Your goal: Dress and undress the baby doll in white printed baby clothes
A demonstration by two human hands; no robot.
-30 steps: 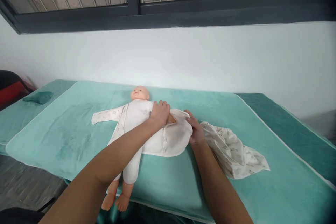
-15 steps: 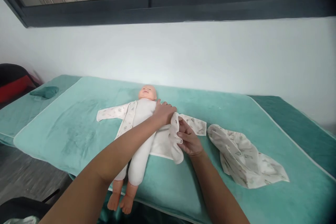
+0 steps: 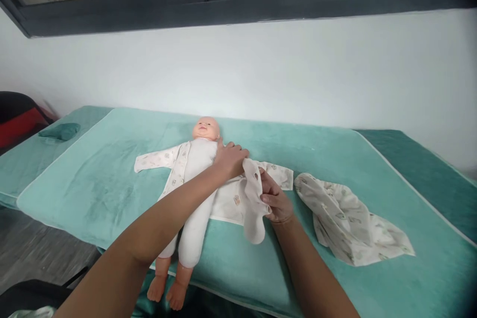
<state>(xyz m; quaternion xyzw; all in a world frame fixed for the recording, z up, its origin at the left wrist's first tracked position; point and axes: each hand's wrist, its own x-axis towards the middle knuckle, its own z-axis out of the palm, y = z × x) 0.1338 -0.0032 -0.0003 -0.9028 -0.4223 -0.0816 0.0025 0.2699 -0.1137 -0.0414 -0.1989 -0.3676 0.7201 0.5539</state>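
Printed jacket (image 3: 234,206) is lying spread at the doll's (image 3: 200,156) side. Beside doll's torso, right hand (image 3: 276,201) is clamping fingers on jacket's turned-back edge, seemingly keeping it lifted. At doll's shoulder, left hand (image 3: 231,159) is resting, fingers nearly together, likely steadying doll. Crumpled cloth (image 3: 346,223) is lying farther from doll.

Passable: mat (image 3: 238,268) between doll's (image 3: 199,156) legs and right forearm (image 3: 309,261), also strip between doll's head and wall (image 3: 238,74). Obstacles: left forearm (image 3: 164,221) across doll, raised shirt flap (image 3: 254,208), crumpled cloth (image 3: 350,221) beside right forearm
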